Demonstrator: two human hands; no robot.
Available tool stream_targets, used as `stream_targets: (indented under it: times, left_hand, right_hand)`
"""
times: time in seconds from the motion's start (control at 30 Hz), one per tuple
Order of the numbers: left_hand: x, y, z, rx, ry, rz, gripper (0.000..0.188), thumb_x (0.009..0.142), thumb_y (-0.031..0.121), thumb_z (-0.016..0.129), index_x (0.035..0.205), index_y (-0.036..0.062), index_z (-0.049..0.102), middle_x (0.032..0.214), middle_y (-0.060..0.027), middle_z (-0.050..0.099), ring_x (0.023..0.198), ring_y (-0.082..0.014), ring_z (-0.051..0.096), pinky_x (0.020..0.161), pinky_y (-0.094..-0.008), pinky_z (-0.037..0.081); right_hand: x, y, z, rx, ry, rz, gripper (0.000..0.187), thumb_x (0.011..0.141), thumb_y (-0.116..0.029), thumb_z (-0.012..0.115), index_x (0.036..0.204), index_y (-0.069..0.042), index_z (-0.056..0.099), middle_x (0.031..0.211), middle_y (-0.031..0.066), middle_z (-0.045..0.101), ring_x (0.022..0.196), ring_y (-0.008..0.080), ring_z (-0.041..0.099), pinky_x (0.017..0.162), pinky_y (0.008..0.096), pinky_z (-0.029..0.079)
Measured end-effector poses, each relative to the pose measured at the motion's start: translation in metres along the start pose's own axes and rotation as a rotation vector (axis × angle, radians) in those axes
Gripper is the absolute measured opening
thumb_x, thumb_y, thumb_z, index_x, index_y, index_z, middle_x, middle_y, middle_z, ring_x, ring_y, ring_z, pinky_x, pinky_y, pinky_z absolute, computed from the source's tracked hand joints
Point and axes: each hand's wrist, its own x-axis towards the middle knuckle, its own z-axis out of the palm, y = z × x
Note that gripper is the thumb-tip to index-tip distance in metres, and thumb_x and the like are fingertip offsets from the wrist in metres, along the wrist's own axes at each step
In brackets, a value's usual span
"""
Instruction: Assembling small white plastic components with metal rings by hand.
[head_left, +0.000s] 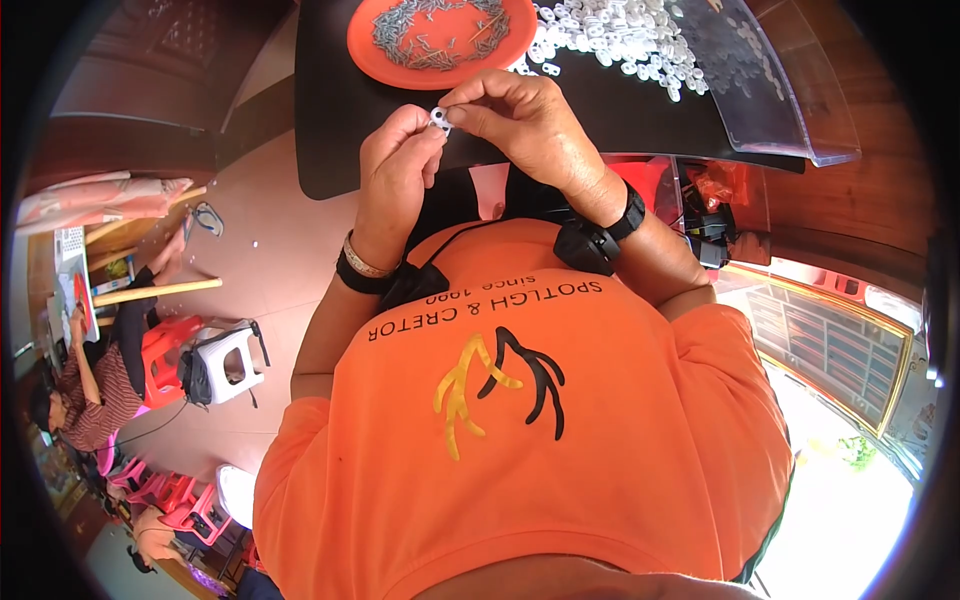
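Observation:
Over the near edge of the black table (325, 150), my left hand (395, 170) pinches a small white plastic piece (439, 117) with a dark hole in it. From the other side, the thumb and forefinger of my right hand (525, 125) close at the same piece; whether a screw sits between them is too small to tell. Just beyond my hands stands an orange-red plate (365, 60) holding many small grey screws (420, 35). To its right lies a spread heap of similar white plastic pieces (630, 45).
A clear plastic sheet or tray (765, 90) lies at the table's right side, with more pieces seen through it. Red and black items (715, 200) sit below on the right. At left, a person (95, 400) sits near a red stool (170, 350) and a white stool (230, 365).

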Motion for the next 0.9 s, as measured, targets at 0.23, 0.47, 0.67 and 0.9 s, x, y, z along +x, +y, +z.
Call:
stream_targets:
  times: [0.23,0.47,0.67,0.9]
  left_hand:
    - [-0.001,0.003,0.002,-0.005,0.02,-0.015,0.017,0.089,0.014,0.049,0.076,0.0031,0.052,0.059,0.0015,0.046,0.051,-0.005,0.038,0.048,-0.0209,0.028]
    - [-0.002,0.006,0.006,-0.131,0.07,-0.096,0.022,0.09,0.022,0.05,0.081,0.0021,0.056,0.058,0.0012,0.049,0.049,-0.0056,0.042,0.047,-0.0198,0.031]
    - [-0.001,-0.004,0.002,-0.12,0.042,-0.065,0.024,0.091,0.023,0.049,0.084,0.0016,0.058,0.06,0.0005,0.051,0.049,-0.0055,0.043,0.046,-0.0203,0.031]
    - [-0.002,0.0,0.008,-0.087,0.064,-0.07,0.023,0.093,0.021,0.046,0.083,0.002,0.056,0.062,-0.001,0.053,0.051,-0.007,0.045,0.048,-0.0199,0.034]
  right_hand:
    - [-0.003,-0.004,0.003,-0.003,-0.028,-0.017,0.019,0.084,-0.006,0.068,0.102,-0.001,0.064,0.083,0.0017,0.066,0.078,0.0058,0.061,0.073,0.0218,0.05]
    - [-0.004,-0.004,0.005,-0.176,0.011,-0.182,0.028,0.073,-0.006,0.075,0.098,-0.002,0.063,0.079,0.0066,0.065,0.073,0.0143,0.066,0.067,0.0268,0.054]
    - [-0.005,-0.005,0.006,-0.264,0.009,-0.253,0.029,0.071,-0.007,0.075,0.097,-0.003,0.063,0.08,0.0085,0.065,0.073,0.0186,0.067,0.067,0.0288,0.054]
    - [-0.004,-0.004,0.014,-0.541,0.115,-0.428,0.027,0.07,-0.013,0.074,0.092,-0.003,0.063,0.081,0.0122,0.065,0.07,0.0275,0.065,0.063,0.0339,0.054]
